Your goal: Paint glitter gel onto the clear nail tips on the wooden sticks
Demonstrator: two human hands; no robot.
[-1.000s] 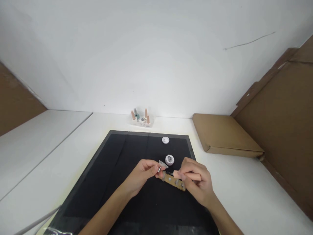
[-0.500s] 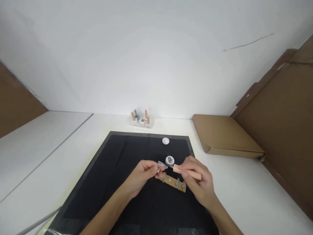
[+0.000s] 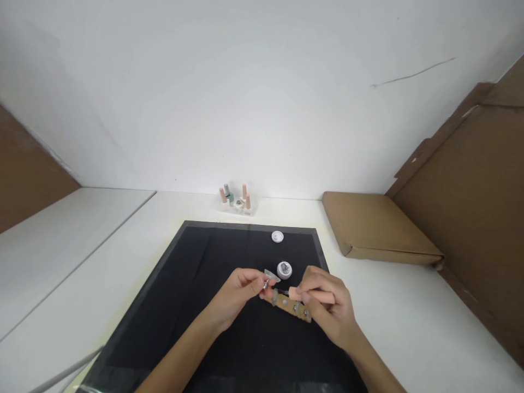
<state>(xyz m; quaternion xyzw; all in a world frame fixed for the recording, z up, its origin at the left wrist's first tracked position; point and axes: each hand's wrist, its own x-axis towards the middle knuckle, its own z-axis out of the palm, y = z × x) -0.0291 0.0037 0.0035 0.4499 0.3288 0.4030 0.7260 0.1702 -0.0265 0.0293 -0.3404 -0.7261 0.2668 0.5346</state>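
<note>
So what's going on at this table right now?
A person's left hand holds a small translucent piece, while the right hand grips a peach handle, its thin end pointing toward the left hand. A yellowish strip shows between them. On the black mat, a white jar stands open, its lid lying farther back.

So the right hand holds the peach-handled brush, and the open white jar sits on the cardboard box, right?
Not quite: the head view shows the open white jar on the black mat. The right hand does hold the peach-handled brush.
</note>
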